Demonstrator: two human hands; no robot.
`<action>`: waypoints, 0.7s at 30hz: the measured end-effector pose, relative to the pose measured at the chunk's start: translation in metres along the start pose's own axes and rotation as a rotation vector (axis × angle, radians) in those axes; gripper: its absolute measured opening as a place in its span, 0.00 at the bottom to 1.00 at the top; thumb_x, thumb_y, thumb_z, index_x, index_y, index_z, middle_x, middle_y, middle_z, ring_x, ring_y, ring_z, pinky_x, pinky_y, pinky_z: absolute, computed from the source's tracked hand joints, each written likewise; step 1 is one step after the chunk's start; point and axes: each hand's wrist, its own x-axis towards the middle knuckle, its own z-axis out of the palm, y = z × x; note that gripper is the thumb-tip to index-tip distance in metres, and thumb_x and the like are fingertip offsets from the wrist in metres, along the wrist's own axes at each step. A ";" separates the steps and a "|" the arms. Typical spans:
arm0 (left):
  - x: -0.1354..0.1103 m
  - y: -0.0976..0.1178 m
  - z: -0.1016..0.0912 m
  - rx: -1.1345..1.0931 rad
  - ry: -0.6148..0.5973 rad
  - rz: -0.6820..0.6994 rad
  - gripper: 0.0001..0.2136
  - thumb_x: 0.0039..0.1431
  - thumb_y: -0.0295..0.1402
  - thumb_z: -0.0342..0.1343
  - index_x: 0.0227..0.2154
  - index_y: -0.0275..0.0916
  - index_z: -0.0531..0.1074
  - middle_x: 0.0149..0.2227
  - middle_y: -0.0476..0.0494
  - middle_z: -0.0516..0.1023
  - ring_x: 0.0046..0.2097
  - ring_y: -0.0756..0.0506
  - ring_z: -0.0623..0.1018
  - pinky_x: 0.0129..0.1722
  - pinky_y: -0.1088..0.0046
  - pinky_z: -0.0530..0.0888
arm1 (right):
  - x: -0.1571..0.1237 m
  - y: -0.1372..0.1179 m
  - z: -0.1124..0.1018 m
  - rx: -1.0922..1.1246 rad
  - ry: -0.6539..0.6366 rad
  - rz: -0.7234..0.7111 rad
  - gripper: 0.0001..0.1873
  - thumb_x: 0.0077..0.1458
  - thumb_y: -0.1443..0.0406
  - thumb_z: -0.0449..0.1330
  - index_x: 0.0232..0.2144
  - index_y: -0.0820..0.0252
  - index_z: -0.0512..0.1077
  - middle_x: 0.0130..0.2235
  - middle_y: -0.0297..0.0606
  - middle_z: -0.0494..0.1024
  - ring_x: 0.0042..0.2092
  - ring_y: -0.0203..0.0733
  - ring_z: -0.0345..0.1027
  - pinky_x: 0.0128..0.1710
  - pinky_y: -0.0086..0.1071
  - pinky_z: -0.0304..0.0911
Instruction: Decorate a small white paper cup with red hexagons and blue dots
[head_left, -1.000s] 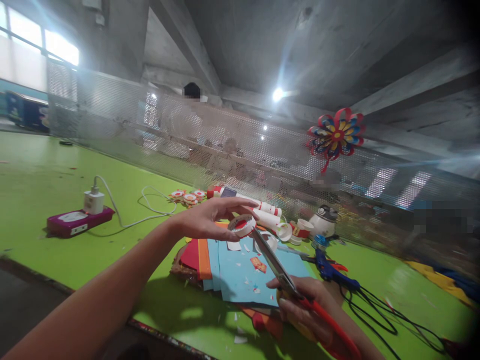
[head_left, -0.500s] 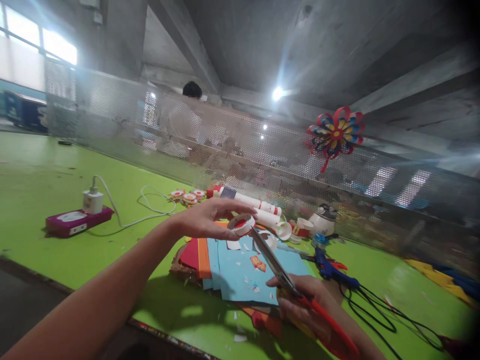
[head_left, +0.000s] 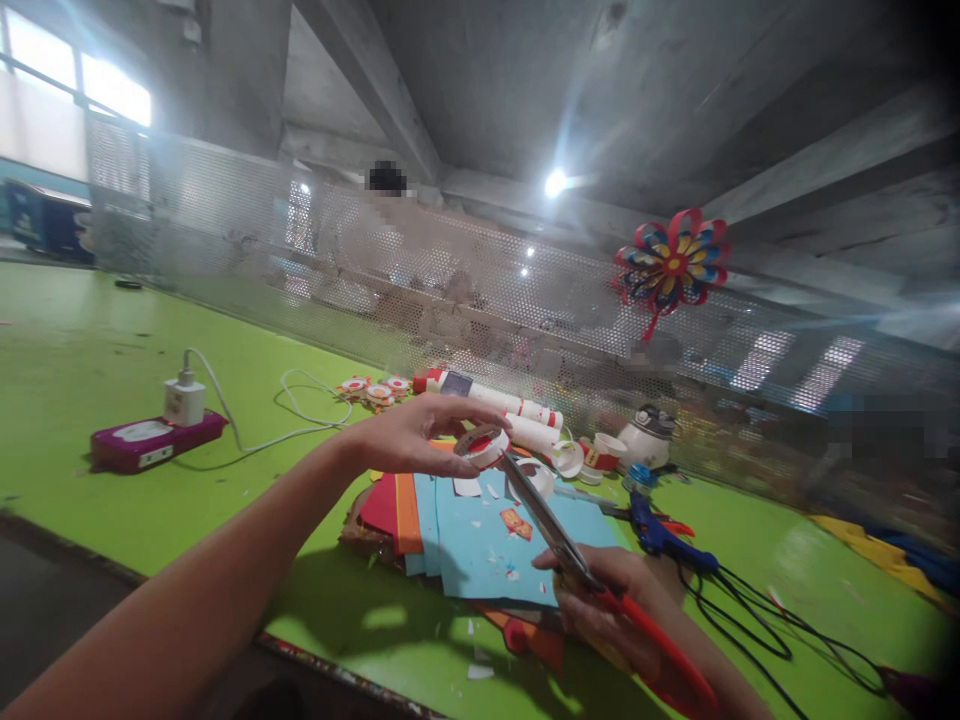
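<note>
My left hand (head_left: 416,435) pinches a short white ring (head_left: 491,455), red inside, that looks like a slice of a paper cup. In my right hand (head_left: 611,585) is a pair of scissors (head_left: 551,525) with red handles, its blades pointing up and left. The blade tips meet the ring's right edge; I cannot tell whether they touch it. Below both hands lie light-blue sheets of paper (head_left: 480,560), with white scraps and a small red-orange printed piece (head_left: 516,524) on top. Orange paper (head_left: 408,515) sticks out at the stack's left.
A purple power strip (head_left: 157,443) with a white plug stands at left. White-and-red paper cups (head_left: 604,455) and a rabbit-like white figure (head_left: 646,437) stand behind the paper. A blue glue gun (head_left: 667,540) with black cable lies at right. A perforated screen (head_left: 495,290) borders the table.
Almost nothing differs. The ring and left hand have shifted very slightly, and the scissors stay at the ring's edge.
</note>
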 end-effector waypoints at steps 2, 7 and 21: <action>0.000 -0.001 0.000 -0.003 0.004 0.001 0.23 0.51 0.34 0.66 0.52 0.38 0.74 0.53 0.36 0.76 0.53 0.41 0.77 0.58 0.60 0.71 | 0.000 0.003 0.001 0.021 -0.005 0.007 0.24 0.59 0.51 0.56 0.45 0.63 0.77 0.25 0.33 0.67 0.27 0.35 0.57 0.28 0.27 0.58; 0.000 -0.001 0.000 -0.008 0.004 -0.012 0.22 0.52 0.34 0.66 0.51 0.38 0.74 0.52 0.36 0.77 0.53 0.41 0.77 0.58 0.59 0.71 | 0.001 0.008 0.004 0.069 -0.012 0.025 0.20 0.59 0.54 0.57 0.45 0.62 0.77 0.26 0.34 0.70 0.27 0.34 0.60 0.28 0.26 0.60; 0.000 0.003 -0.001 -0.007 -0.025 -0.017 0.23 0.52 0.34 0.65 0.52 0.36 0.73 0.53 0.35 0.76 0.54 0.40 0.76 0.57 0.59 0.71 | -0.003 0.001 0.000 -0.009 0.005 -0.002 0.22 0.60 0.52 0.56 0.45 0.60 0.78 0.30 0.37 0.76 0.32 0.39 0.68 0.32 0.27 0.65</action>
